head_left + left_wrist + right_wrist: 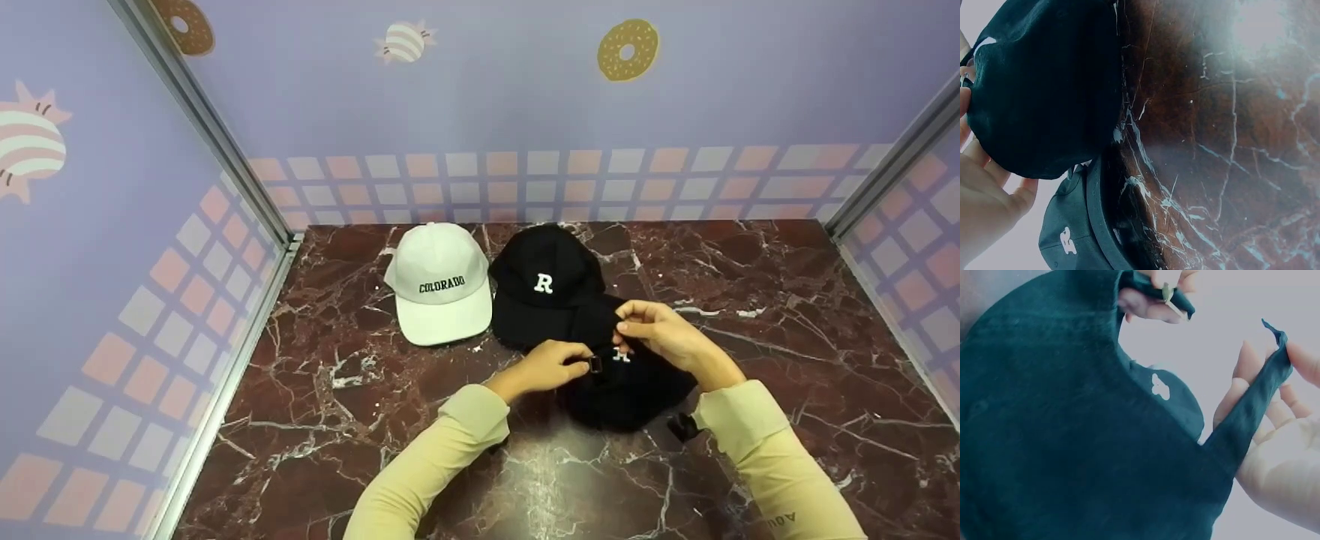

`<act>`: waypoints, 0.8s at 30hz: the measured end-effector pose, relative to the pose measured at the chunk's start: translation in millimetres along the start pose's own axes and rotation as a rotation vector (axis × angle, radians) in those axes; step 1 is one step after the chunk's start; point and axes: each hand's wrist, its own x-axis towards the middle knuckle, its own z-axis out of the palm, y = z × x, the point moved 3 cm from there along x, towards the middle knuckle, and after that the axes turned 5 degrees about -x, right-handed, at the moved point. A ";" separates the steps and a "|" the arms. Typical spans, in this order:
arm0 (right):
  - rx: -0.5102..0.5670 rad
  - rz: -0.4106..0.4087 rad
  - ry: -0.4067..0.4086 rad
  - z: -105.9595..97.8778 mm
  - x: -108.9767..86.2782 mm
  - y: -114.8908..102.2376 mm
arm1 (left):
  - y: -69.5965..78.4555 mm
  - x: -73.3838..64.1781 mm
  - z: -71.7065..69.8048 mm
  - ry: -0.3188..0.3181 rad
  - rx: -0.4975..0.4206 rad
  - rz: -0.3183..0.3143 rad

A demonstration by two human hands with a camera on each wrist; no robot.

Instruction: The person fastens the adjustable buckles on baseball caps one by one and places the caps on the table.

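Observation:
A black cap point(637, 397) is held up between both hands with its back strap undone. My left hand point(551, 367) pinches the strap end with the small metal buckle point(595, 364). In the right wrist view, my right hand point(1286, 433) pinches the loose strap point(1255, 402) between thumb and fingers. A partly covered white letter point(621, 355) shows between the hands; I cannot tell which cap bears it. Just behind stands a black cap with a white R point(547, 262), close beside a white cap marked COLORADO point(441, 262).
The dark red marbled tabletop point(337, 435) lies under everything. A purple back wall point(510, 97) with printed sweets and tiles rises behind, and side walls meet it at metal corner rails point(202, 97).

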 end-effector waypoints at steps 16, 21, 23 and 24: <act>-0.009 -0.060 0.099 8.1 -4.5 -14.7 | 0.6 0.1 -0.9 -0.031 0.006 0.012; 0.014 -0.084 0.119 10.9 -7.0 -20.5 | 0.8 -0.4 -0.5 -0.028 0.020 -0.002; 0.019 -0.099 0.128 12.2 -8.3 -23.3 | 0.5 -0.6 0.2 -0.030 0.023 -0.005; 0.023 -0.105 0.134 12.6 -8.9 -24.6 | 0.4 -0.7 0.5 -0.030 0.023 -0.005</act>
